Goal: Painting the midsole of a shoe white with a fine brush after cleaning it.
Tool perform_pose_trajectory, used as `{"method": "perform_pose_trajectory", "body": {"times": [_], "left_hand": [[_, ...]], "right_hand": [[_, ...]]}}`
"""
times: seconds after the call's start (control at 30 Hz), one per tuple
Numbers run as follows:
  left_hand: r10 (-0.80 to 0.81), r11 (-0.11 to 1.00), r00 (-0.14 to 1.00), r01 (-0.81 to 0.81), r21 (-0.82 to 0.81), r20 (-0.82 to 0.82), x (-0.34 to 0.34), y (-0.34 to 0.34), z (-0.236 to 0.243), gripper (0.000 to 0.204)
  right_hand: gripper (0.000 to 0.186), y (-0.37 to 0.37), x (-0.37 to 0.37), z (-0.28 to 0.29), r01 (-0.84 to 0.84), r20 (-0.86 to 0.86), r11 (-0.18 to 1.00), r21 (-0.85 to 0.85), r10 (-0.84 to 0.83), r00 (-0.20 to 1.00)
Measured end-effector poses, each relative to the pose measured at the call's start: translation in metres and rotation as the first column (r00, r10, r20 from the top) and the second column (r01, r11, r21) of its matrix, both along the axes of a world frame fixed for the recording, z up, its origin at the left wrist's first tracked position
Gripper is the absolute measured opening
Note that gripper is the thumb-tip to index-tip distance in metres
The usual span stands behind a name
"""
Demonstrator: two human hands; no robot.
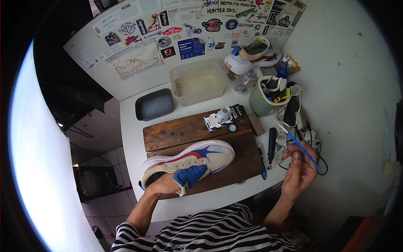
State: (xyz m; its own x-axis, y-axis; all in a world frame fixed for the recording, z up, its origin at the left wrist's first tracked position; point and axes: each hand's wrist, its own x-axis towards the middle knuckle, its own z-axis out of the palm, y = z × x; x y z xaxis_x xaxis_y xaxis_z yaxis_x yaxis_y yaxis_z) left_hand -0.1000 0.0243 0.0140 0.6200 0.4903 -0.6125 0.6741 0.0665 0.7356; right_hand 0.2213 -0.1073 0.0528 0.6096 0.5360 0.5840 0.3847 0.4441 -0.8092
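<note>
A white, blue and red sneaker (197, 157) with cream panels lies tilted over the wooden board (163, 134), its toe to the right and sole edge facing away. My left hand (165, 185) reaches into its opening and holds it from inside, the fingers hidden by the upper. Off to the right, my right hand (301, 168) is raised, pinching a thin blue paintbrush (303, 148) with its bristle end up and to the left. Beyond the toe, a small bottle (223, 113) stands on a little box, with a round cap (232, 128) beside it.
Behind the board stand a dark tray (154, 105) and a clear plastic tub (199, 82), both with liquid. A second sneaker (252, 56) sits on a clear container at the back. A grey-green bin (264, 98), a black pen-like tool (272, 143) and cables (321, 155) lie to the right.
</note>
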Motion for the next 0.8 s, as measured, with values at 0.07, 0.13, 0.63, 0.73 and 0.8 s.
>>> {"method": "perform_pose_trajectory", "body": {"times": [0.07, 0.13, 0.63, 0.73, 0.8], "left_hand": [[-0.024, 0.992, 0.999, 0.027, 0.126, -0.023, 0.002, -0.010, 0.001, 0.058], [0.031, 0.992, 0.996, -0.040, 0.116, 0.086, -0.002, -0.018, -0.007, 0.053], [0.687, 0.643, 0.595, -0.231, -0.730, 0.417, -0.002, -0.037, -0.079, 0.040], [0.737, 0.572, 0.581, -0.264, -0.777, 0.345, -0.007, -0.037, -0.096, 0.041], [0.723, 0.586, 0.610, -0.293, -0.756, 0.323, -0.004, -0.037, -0.093, 0.041]], "right_hand": [[0.022, 0.011, -0.001, 0.008, -0.070, 0.017, 0.997, -0.011, 0.071, 0.997], [0.021, 0.025, 0.000, 0.017, -0.146, 0.027, 0.989, -0.020, 0.147, 0.989], [0.018, 0.141, 0.005, 0.063, -0.300, 0.226, 0.791, -0.533, 0.474, 0.851], [0.016, 0.149, 0.009, 0.055, -0.288, 0.284, 0.800, -0.527, 0.485, 0.827], [0.014, 0.153, 0.009, 0.052, -0.261, 0.393, 0.807, -0.530, 0.506, 0.768]]}}
